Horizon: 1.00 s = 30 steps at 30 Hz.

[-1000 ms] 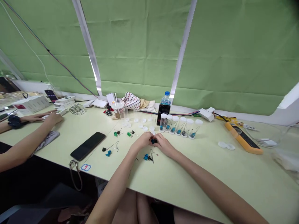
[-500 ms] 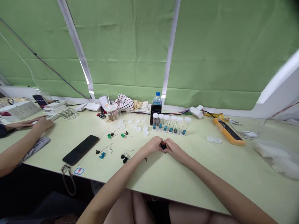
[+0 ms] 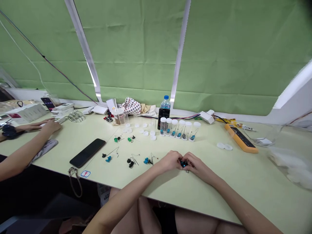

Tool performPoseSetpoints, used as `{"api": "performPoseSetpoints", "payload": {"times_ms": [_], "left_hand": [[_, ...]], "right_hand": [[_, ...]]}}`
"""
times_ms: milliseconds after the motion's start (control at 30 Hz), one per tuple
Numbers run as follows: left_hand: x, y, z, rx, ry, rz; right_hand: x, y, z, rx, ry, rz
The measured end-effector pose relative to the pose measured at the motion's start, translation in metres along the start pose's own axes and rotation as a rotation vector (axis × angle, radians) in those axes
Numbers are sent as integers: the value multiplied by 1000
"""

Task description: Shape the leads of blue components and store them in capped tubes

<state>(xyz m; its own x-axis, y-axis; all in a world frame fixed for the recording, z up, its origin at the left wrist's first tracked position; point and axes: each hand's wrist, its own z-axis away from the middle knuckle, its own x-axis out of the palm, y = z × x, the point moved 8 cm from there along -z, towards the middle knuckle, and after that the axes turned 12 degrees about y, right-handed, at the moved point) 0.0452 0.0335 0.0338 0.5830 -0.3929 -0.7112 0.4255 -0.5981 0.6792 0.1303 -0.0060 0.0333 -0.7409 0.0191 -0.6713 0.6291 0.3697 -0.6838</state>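
Note:
My left hand (image 3: 173,160) and my right hand (image 3: 195,164) meet above the table, fingertips pinched together. Between them is a small dark part with blue spots (image 3: 183,163), mostly covered by the fingers. A thin bit sticks out below it. Left of my left wrist lies a blue piece (image 3: 146,161) with a black piece and bent metal wires. Farther left are black pieces (image 3: 131,163) with wires and another blue piece (image 3: 108,159) beside a black knob. Two small green sets (image 3: 129,139) lie behind these. Several capped clear tubes (image 3: 179,130) stand in a row beyond my hands, holding blue or dark pieces and wires.
White caps (image 3: 145,133) lie left of the tubes. A phone showing a timer (image 3: 163,116) leans on a bottle (image 3: 166,102). A black phone (image 3: 87,152) lies left, an orange power strip (image 3: 241,138) right. Another person's hands (image 3: 50,126) work at far left.
Both my hands have moved right and nearer to me, still pinching the small dark part. The blue piece with wires, hidden behind my left arm before, now shows.

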Motion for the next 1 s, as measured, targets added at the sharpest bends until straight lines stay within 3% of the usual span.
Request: {"api": "performPoseSetpoints", "payload": {"times_ms": [133, 233, 300, 433, 767, 1000], "left_hand": [[-32, 7, 22, 76, 169, 121], [-62, 7, 47, 173, 334, -118], [-69, -1, 62, 197, 329, -335], [-75, -35, 78, 58, 307, -536], [-73, -53, 55, 30, 419, -611], [-87, -65, 45, -18, 559, -785]], "right_hand": [[1, -2, 0, -5, -8, -2], [0, -1, 1, 2, 2, -5], [-1, -1, 1, 12, 5, -13], [-2, 0, 2, 26, 12, -39], [-2, 2, 1, 3, 29, -24], [-23, 7, -1, 48, 303, -63]]}}
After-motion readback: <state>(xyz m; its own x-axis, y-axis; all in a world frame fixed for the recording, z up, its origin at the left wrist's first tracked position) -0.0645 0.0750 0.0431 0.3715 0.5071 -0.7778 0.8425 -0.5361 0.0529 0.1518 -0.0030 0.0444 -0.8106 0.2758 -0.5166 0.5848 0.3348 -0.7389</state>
